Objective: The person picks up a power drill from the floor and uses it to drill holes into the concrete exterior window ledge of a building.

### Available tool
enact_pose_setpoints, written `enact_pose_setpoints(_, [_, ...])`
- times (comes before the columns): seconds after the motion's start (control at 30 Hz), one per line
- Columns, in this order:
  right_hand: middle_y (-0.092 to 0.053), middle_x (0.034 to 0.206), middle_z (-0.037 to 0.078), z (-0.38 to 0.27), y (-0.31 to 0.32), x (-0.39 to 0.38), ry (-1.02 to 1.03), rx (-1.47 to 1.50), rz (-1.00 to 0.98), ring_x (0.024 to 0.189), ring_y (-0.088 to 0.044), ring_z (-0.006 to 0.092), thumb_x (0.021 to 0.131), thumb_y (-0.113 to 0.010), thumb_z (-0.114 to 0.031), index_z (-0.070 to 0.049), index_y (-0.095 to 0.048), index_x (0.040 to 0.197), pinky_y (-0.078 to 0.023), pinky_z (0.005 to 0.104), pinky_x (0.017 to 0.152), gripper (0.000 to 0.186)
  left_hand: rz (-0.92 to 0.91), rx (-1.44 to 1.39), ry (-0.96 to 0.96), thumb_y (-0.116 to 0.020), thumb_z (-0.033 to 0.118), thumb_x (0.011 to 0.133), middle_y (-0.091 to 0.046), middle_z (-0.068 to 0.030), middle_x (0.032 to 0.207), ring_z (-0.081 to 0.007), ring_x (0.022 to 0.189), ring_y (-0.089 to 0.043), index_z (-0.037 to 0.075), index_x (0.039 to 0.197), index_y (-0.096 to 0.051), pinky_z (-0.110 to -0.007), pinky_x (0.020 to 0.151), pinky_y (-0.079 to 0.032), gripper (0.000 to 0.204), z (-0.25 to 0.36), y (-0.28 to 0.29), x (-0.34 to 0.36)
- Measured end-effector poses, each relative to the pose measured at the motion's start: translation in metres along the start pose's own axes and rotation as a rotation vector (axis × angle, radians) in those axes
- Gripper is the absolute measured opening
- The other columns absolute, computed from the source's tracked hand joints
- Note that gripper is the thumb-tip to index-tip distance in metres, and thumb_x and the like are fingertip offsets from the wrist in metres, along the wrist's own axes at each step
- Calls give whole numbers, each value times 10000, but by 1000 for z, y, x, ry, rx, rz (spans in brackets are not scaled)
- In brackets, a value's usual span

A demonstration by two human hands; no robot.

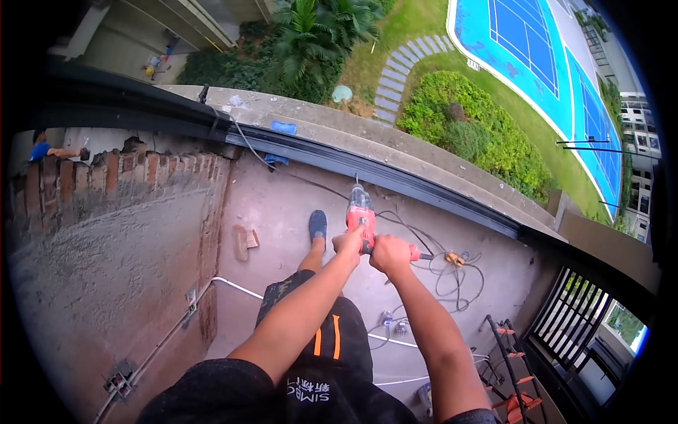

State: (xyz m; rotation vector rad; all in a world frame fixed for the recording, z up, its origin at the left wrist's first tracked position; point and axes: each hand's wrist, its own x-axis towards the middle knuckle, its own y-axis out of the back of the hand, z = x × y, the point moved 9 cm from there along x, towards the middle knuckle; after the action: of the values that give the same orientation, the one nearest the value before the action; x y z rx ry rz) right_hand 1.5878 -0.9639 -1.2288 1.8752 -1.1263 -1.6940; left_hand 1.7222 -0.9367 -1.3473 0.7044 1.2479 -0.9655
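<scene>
Both my hands are closed on a red and black hammer drill [360, 210], held out in front of me. My left hand [348, 242] grips the body at its near end, and my right hand [390, 253] is wrapped round the rear beside it; the fingers are partly hidden. A thin bit [357, 178] points away from me, its tip by the dark metal frame rail [417, 193] along the low ledge. Whether the tip touches the rail, I cannot tell. A dark cable [404, 222] runs in loops on the floor to the right of the drill.
Left stands a broken brick wall [106, 177], with another person's hand [70, 152] beyond it. Brick pieces [244, 242], a yellow-orange object [455, 259] and white conduit [240, 287] are on the floor. A folding ladder [519, 374] is at right. Past the ledge [318, 124] is a drop to a garden.
</scene>
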Motion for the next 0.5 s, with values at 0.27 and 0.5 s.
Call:
enact_pose_setpoints(0.27, [-800,932,205,-5,12,59,1,-60,-25,878,-797,371,758,-707,-162,-72,-816,859,-636,485,777,174,254,98,-39,-877,129,900,-725,-220,1178,-317,927,-781,-162,1323,-578,-503,760,-660,594,37,-5,1])
enact_pose_setpoints(0.5, [-806,947,166,-4,9,44,29,-71,-58,895,-793,358,767,-702,-159,-79,-805,863,-635,467,782,161,106,45,39,-874,159,918,-708,-228,1226,-340,972,-774,-149,1368,-552,-516,792,-661,633,19,-13,37])
